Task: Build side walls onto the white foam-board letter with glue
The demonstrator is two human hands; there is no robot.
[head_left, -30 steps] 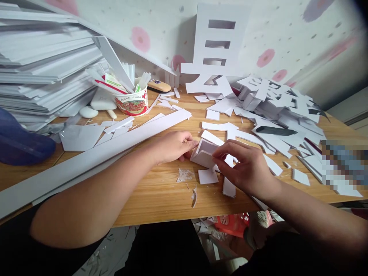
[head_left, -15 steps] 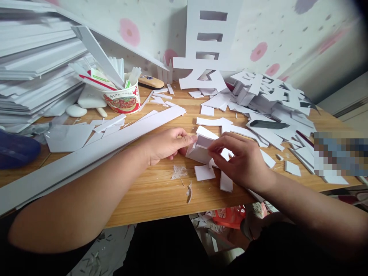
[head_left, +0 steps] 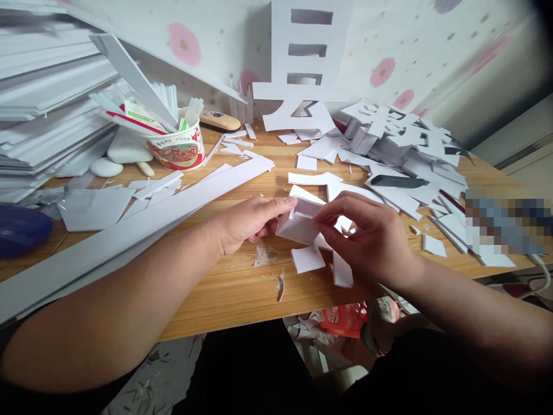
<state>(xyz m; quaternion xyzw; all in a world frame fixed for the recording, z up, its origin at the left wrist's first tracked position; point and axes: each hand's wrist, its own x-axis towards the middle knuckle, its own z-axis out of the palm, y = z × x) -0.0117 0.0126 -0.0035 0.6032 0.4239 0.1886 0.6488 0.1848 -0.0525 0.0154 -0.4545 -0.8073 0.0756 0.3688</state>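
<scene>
Just in from the near edge of the table (head_left: 224, 308), you have a thin curled scrap (head_left: 281, 286) and, a little deeper, a whitish, crumbly patch (head_left: 264, 255). A flat square piece (head_left: 308, 260) lies just on your side of the work, with a narrow strip (head_left: 343, 272) to its right that passes out of sight behind your right hand (head_left: 369, 230).

The small white box (head_left: 300, 229), open on top, sits directly between your hands. Its longer side runs left to right, along the line from one hand to the other, so the relation that matters is end against end. Neither hand is nearer, as both touch it. Your left hand (head_left: 248, 223) grasps the left end, thumb over the upper edge and fingers curled low beside it. Your right hand pinches the right end of the near wall with thumb and forefinger; how firmly, you cannot tell. Nor can you tell whether the box rests on the wood.

Beyond your left forearm, a long white board (head_left: 173, 222) slants away. Past the box lies a flat white piece (head_left: 307, 178); farther back stand a paper tub (head_left: 179, 153) and a tall white cut-out (head_left: 280, 57) by the wall.
</scene>
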